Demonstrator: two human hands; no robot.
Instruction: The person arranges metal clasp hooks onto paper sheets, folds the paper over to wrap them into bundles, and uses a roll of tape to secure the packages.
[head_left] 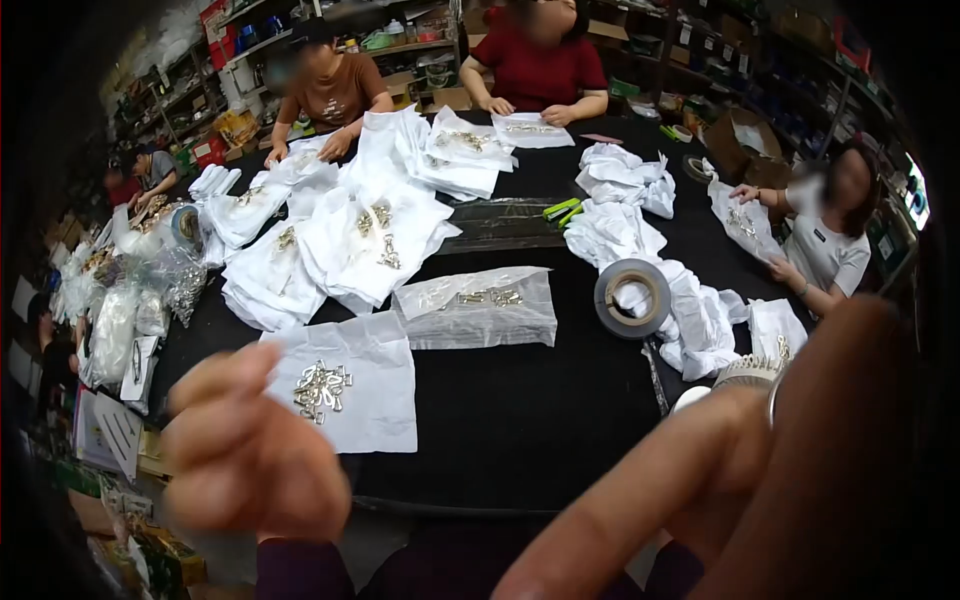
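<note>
My left hand (255, 455) is raised at the lower left, blurred, with its fingers curled in; whatever they hold, if anything, is hidden. Behind it, a white sheet (385, 400) lies flat on the black table with a small pile of metal clasps (320, 388) on it. My right hand (670, 460) is very close to the camera at the lower right, its fingers stretched apart and a ring on one. Nothing shows in it. A whitish ridged object (750, 370) is partly hidden behind this hand. Beyond the sheet lies a translucent bag (480, 330) with metal pieces (490, 297) on it.
Stacked white sheets (375, 245) with metal parts cover the left and back of the black table (500, 420). A grey tape roll (632, 298) and crumpled white sheets (615, 235) lie right of centre. Filled plastic bags (115, 320) crowd the left edge. Several people work around it.
</note>
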